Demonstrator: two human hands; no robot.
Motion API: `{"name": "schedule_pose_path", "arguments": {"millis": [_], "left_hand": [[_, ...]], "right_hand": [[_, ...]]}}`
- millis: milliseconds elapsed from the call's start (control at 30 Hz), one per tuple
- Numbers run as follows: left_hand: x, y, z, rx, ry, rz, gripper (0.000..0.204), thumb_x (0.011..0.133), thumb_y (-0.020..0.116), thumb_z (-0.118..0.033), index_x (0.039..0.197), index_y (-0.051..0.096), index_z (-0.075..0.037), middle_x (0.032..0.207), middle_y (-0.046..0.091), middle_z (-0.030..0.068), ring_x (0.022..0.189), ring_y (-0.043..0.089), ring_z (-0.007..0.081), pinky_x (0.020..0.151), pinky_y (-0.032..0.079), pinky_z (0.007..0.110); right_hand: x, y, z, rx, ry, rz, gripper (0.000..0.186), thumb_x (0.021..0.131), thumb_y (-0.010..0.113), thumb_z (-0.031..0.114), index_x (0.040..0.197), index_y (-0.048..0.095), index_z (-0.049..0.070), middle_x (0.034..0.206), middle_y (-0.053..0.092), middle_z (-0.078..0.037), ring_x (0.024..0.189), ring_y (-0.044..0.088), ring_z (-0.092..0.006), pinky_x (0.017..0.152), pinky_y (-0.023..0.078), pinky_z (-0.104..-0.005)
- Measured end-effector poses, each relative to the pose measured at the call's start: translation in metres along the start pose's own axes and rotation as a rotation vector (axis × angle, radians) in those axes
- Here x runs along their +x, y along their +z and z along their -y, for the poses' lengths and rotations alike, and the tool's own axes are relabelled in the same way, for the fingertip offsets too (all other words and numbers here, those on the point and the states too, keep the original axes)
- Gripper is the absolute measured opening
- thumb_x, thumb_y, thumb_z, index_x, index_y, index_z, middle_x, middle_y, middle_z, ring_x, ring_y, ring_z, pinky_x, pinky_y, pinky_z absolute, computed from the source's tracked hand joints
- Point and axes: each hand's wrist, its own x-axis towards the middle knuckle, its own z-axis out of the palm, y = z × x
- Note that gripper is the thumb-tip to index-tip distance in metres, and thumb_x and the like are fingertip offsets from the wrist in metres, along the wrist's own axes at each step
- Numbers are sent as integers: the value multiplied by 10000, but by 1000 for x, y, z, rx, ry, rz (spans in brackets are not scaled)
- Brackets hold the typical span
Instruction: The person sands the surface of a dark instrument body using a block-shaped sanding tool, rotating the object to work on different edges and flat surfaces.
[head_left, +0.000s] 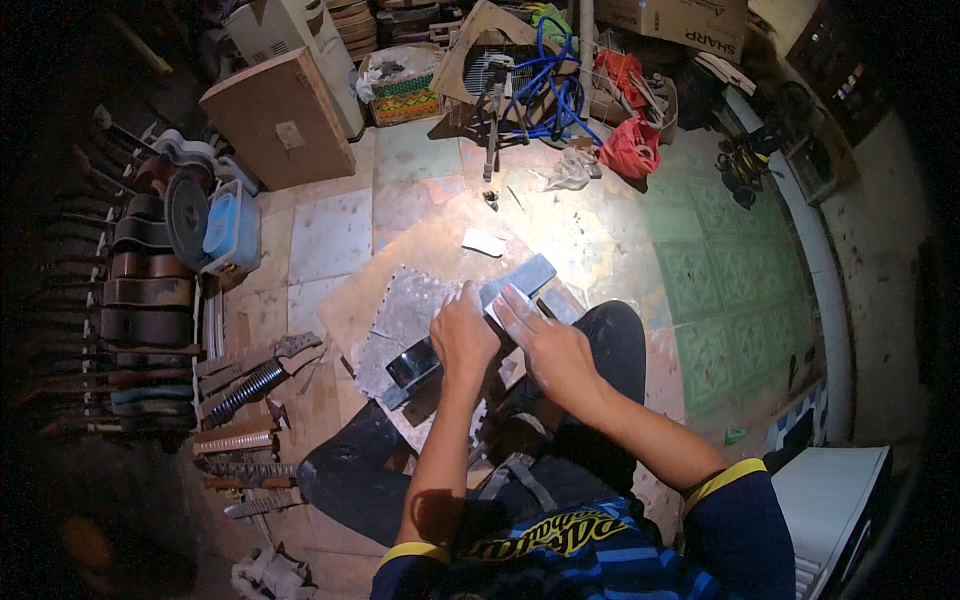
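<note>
My left hand (462, 335) grips a long grey-blue bar (532, 275), which lies diagonally over my lap with a glossy black part (410, 365) at its lower left. My right hand (545, 350) presses a small white piece (495, 312), perhaps paper, against the bar, its fingers held together. Beneath are a speckled grey sheet (390, 315) and a tan board (350, 255). A loose white scrap (484, 242) rests beyond the bar.
Guitar bodies (145, 310) and necks (260, 380) line the left, beside a blue tub (222, 235). Behind stand a wooden panel (275, 125), boxes, blue hose (555, 100) and red bags (630, 150). A white appliance (820, 500) sits at the lower right.
</note>
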Motion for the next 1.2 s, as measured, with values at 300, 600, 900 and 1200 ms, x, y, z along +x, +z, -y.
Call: {"name": "schedule_pose_path", "arguments": {"millis": [300, 600, 900, 1200], "left_hand": [[2, 6, 12, -16, 74, -43, 315, 901, 651, -228, 1113, 662, 5, 979, 710, 263, 972, 684, 457, 843, 539, 534], [9, -21, 8, -55, 100, 75, 614, 811, 767, -454, 1187, 633, 12, 1084, 691, 286, 1063, 674, 430, 924, 517, 498], [15, -8, 19, -245, 51, 77, 552, 1015, 529, -513, 1027, 683, 18, 1054, 694, 294, 1019, 664, 463, 872, 503, 508], [2, 3, 6, -171, -76, -14, 512, 1066, 423, -436, 1031, 746, -40, 938, 690, 323, 944, 663, 524, 847, 511, 581]], "right_hand": [[0, 2, 2, -93, -26, 26, 708, 799, 615, -16, 1481, 506, 138, 1614, 427, -67, 893, 718, -308, 745, 590, -398], [-51, -19, -25, 94, 114, 102, 659, 812, 592, -38, 1456, 539, 88, 1554, 497, -110, 1152, 663, -344, 946, 558, -423], [-61, -20, -23, 525, 195, -109, 658, 796, 554, -104, 1435, 567, 52, 1497, 535, -202, 1377, 527, -357, 1142, 425, -370], [-29, -3, -10, 243, -26, -105, 781, 772, 671, -23, 1512, 481, 141, 1588, 451, -103, 1063, 687, -353, 918, 572, -427]]}}
